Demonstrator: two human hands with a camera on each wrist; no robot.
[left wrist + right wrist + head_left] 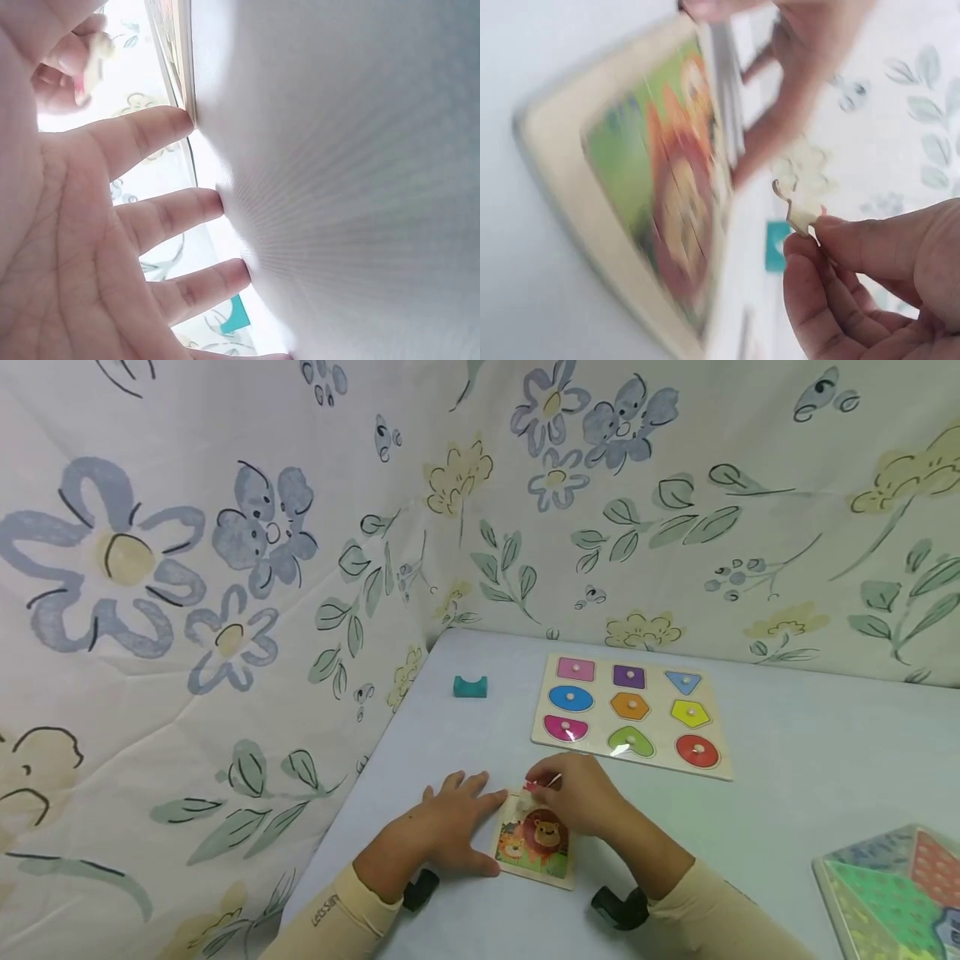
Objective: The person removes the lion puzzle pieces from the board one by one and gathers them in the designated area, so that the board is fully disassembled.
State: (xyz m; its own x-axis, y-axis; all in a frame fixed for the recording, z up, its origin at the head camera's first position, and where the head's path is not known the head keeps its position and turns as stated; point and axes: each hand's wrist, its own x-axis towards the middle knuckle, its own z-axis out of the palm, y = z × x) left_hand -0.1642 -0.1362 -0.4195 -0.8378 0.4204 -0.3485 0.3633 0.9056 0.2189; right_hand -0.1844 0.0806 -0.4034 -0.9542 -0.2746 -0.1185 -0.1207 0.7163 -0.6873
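Note:
A small wooden jigsaw puzzle [534, 852] with a lion picture lies flat on the table in the head view. My left hand [453, 828] rests at its left side, fingers spread and straight, with the index finger and thumb by the frame's edge. Above the puzzle's far edge, my right hand [583, 795] pinches a small puzzle piece [802, 213] between thumb and fingers. The right wrist view shows the piece's knobbed outline, held clear of the puzzle; what is printed on it is mostly hidden.
Beyond the hands lies a wooden peg board [600, 693] of coloured shapes. A teal arched block [470, 690] stands at the far left. At the right edge is a multicoloured case [885, 877]. Flowered cloth [360, 568] hangs behind and to the left.

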